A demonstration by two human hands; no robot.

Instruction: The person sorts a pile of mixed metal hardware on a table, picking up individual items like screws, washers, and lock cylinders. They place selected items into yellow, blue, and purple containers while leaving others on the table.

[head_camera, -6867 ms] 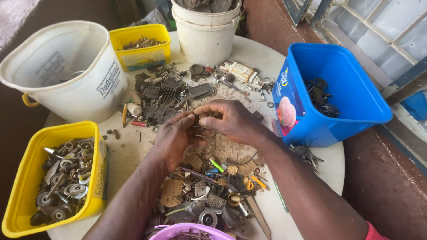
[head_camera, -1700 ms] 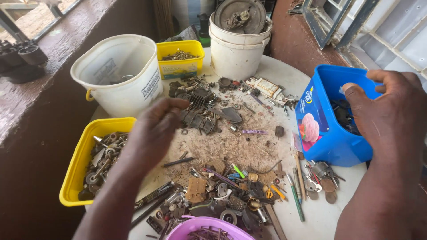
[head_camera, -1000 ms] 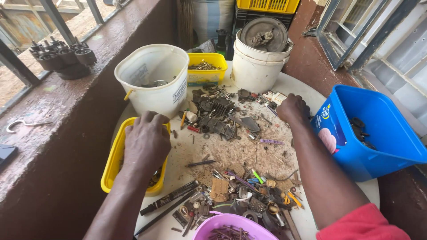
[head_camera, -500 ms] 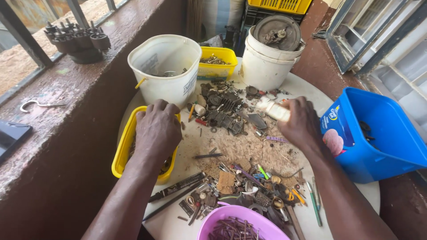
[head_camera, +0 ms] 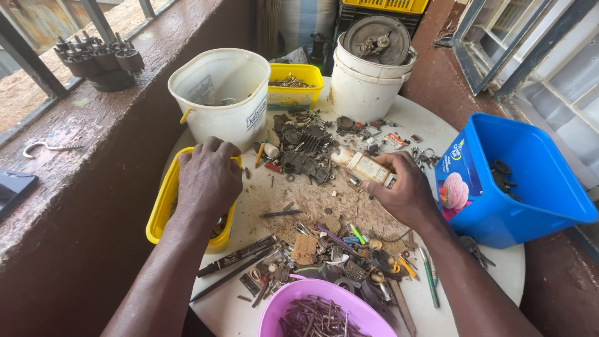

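Right hand [head_camera: 405,193]: fingers clamped on a pale oblong part [head_camera: 365,167], held above the scrap heap [head_camera: 306,153] at the tabletop's [head_camera: 430,128] middle. Left hand [head_camera: 209,175]: curled, knuckles up, inside the yellow tub [head_camera: 163,203] at the left edge. White bucket [head_camera: 218,93] behind it; blue tub [head_camera: 530,181] at the right edge; purple bowl [head_camera: 318,309] at the near edge.
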